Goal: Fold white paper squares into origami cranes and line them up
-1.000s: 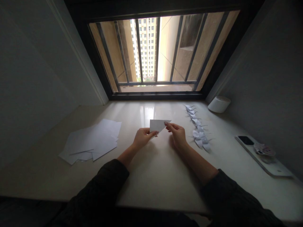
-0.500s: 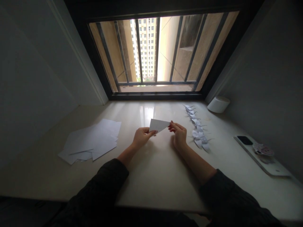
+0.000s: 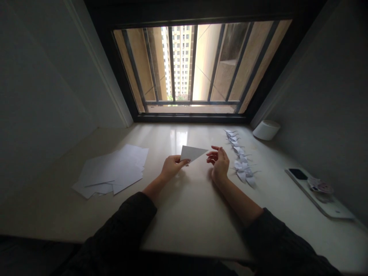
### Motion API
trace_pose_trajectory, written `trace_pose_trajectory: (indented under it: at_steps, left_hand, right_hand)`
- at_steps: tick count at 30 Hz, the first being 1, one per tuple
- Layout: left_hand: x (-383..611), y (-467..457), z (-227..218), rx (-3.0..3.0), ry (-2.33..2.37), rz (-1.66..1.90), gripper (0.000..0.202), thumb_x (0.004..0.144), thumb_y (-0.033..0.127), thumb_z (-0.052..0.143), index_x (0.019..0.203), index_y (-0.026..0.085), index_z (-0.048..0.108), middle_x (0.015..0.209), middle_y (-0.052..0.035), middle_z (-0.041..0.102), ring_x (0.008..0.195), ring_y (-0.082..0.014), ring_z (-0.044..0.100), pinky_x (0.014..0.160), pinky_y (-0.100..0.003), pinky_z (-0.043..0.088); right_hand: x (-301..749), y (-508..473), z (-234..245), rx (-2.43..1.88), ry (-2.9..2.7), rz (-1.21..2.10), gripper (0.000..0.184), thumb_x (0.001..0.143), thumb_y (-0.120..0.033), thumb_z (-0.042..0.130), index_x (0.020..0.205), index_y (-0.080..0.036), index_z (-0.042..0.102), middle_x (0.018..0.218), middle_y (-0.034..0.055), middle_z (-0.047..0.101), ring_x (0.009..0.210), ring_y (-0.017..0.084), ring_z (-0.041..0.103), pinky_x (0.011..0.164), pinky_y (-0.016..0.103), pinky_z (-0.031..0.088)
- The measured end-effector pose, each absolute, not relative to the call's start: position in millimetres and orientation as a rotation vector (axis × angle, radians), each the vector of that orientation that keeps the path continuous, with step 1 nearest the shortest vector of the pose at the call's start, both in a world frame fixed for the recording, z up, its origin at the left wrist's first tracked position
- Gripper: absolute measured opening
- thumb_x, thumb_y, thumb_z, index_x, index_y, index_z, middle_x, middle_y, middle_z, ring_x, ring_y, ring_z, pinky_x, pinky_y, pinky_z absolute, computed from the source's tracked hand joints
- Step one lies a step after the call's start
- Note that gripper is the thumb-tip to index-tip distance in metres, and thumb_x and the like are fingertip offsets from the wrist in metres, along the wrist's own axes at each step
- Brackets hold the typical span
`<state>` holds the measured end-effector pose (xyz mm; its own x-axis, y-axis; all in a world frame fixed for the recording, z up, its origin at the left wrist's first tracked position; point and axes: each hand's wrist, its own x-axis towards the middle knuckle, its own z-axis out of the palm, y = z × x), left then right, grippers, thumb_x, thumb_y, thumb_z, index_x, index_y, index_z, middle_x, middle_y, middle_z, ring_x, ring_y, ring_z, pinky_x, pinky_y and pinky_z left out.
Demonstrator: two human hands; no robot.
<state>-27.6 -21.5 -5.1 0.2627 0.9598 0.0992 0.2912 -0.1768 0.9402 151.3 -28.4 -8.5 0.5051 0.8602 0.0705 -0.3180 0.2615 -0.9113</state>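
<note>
My left hand [image 3: 171,167] pinches the lower left corner of a white folded paper triangle [image 3: 191,153] and holds it above the pale tabletop [image 3: 189,207]. My right hand [image 3: 220,163] hovers just right of the triangle's tip with fingers loosely curled and apart, touching nothing. A row of several small white folded paper cranes [image 3: 240,161] lies on the table to the right of that hand.
A loose stack of white sheets [image 3: 112,171] lies at the left. A white round container [image 3: 266,129] stands at the back right corner. A white tray [image 3: 322,191] with a dark phone [image 3: 298,174] and small items sits at the right edge. A barred window [image 3: 195,69] is ahead.
My right hand has let go of the triangle's right tip and drawn slightly away; the left hand keeps hold of the paper. The view shifted slightly.
</note>
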Motion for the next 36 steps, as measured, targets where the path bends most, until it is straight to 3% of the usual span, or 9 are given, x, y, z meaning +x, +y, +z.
trace_pose_trajectory:
  at_steps: [2, 7, 13, 16, 20, 22, 24, 29, 36]
  left_hand:
    - [-29.6, -21.6, -3.3, 1.714, 1.249, 0.937, 0.037, 0.076, 0.049, 0.058, 0.087, 0.017, 0.071, 0.079, -0.0064, 0.072, 0.072, -0.0214, 0.066, 0.061, -0.027, 0.045]
    - [-34.2, -25.8, 6.4, 2.212, 1.647, 0.849, 0.031, 0.081, 0.048, 0.052, 0.074, 0.021, 0.067, 0.070, -0.0050, 0.067, 0.069, -0.0204, 0.060, 0.059, -0.028, 0.038]
    - [-41.0, -26.3, 19.7, 2.512, 1.687, 0.971, 0.026, 0.086, 0.042, 0.049, 0.079, 0.021, 0.063, 0.080, -0.0072, 0.065, 0.082, -0.0226, 0.057, 0.071, -0.033, 0.039]
    - [-42.1, -24.6, 22.9, 2.383, 1.668, 1.219, 0.026, 0.081, 0.041, 0.058, 0.098, 0.022, 0.062, 0.100, -0.0087, 0.065, 0.097, -0.0248, 0.056, 0.084, -0.037, 0.039]
    - [-40.8, -20.6, 17.5, 1.951, 1.563, 1.482, 0.060, 0.072, 0.044, 0.068, 0.124, 0.020, 0.050, 0.118, -0.0111, 0.060, 0.104, -0.0242, 0.057, 0.091, -0.039, 0.041]
    - [-38.3, -18.7, 11.2, 1.755, 1.446, 1.411, 0.054, 0.070, 0.044, 0.069, 0.117, 0.022, 0.057, 0.110, -0.0092, 0.066, 0.099, -0.0235, 0.061, 0.089, -0.038, 0.043]
    - [-34.1, -18.0, 4.8, 1.673, 1.302, 1.264, 0.036, 0.071, 0.044, 0.068, 0.098, 0.022, 0.069, 0.102, -0.0078, 0.069, 0.099, -0.0238, 0.062, 0.089, -0.037, 0.044]
    - [-21.6, -22.2, -2.2, 1.420, 1.074, 1.248, 0.025, 0.069, 0.041, 0.069, 0.078, 0.018, 0.073, 0.084, -0.0071, 0.072, 0.083, -0.0221, 0.065, 0.079, -0.034, 0.047]
    - [-23.7, -24.3, 9.5, 1.155, 1.096, 1.349, 0.027, 0.065, 0.041, 0.072, 0.075, 0.016, 0.074, 0.079, -0.0064, 0.071, 0.079, -0.0190, 0.062, 0.076, -0.031, 0.046]
  right_hand:
    - [153.5, -26.6, -9.9, -1.011, -0.747, 0.891, 0.047, 0.081, -0.059, 0.044, 0.098, -0.018, 0.060, 0.068, 0.0000, 0.060, 0.049, 0.010, 0.052, 0.044, 0.022, 0.040]
    - [151.0, -27.6, -12.1, -1.166, -1.201, 0.812, 0.054, 0.067, -0.053, 0.068, 0.110, -0.021, 0.060, 0.083, 0.0032, 0.064, 0.067, 0.014, 0.057, 0.056, 0.025, 0.045]
    - [149.9, -32.9, -14.6, -1.306, -1.553, 0.697, 0.034, 0.071, -0.053, 0.064, 0.078, -0.020, 0.072, 0.067, 0.0014, 0.065, 0.055, 0.013, 0.049, 0.053, 0.025, 0.038]
    - [150.0, -33.3, -15.7, -1.340, -1.545, 0.677, 0.036, 0.071, -0.054, 0.063, 0.066, -0.019, 0.071, 0.059, 0.0004, 0.063, 0.050, 0.012, 0.046, 0.049, 0.025, 0.033]
    - [145.5, -35.5, -13.6, -1.279, -1.358, 0.863, 0.038, 0.071, -0.054, 0.062, 0.068, -0.017, 0.070, 0.066, 0.0029, 0.067, 0.052, 0.013, 0.050, 0.050, 0.025, 0.034]
    - [141.5, -37.8, -11.9, -1.225, -1.244, 0.926, 0.036, 0.071, -0.053, 0.063, 0.070, -0.017, 0.069, 0.069, 0.0044, 0.068, 0.058, 0.014, 0.054, 0.054, 0.025, 0.037]
    - [137.6, -40.1, -10.7, -1.185, -1.181, 0.960, 0.035, 0.070, -0.051, 0.065, 0.069, -0.017, 0.069, 0.069, 0.0047, 0.068, 0.062, 0.015, 0.056, 0.057, 0.025, 0.039]
    - [133.4, -43.7, -9.6, -1.170, -1.224, 1.042, 0.038, 0.067, -0.054, 0.065, 0.066, -0.016, 0.068, 0.067, 0.0047, 0.067, 0.060, 0.015, 0.056, 0.056, 0.025, 0.040]
    - [133.5, -44.5, -10.1, -1.243, -1.282, 1.154, 0.043, 0.063, -0.058, 0.067, 0.068, -0.015, 0.070, 0.043, -0.0028, 0.051, 0.036, 0.007, 0.032, 0.039, 0.023, 0.021]
